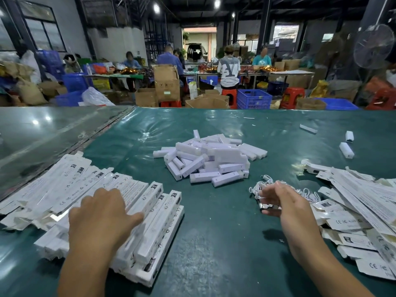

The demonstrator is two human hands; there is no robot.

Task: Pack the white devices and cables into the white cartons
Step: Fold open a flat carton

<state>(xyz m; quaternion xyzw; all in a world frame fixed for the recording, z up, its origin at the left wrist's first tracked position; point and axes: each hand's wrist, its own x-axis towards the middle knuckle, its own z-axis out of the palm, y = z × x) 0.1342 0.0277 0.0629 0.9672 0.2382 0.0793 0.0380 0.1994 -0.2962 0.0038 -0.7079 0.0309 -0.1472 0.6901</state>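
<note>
At the lower left of the frame your left hand (100, 213) rests flat, fingers spread, on a stack of long white cartons (150, 234) that look closed, so some packing seems done. At right centre your right hand (278, 202) curls into the white cables (264, 185); whether it pinches one I cannot tell. Flat cartons (355, 202) wait at right, and beyond, mid-frame, the heap of white devices (210, 159) suggests plenty remains.
</note>
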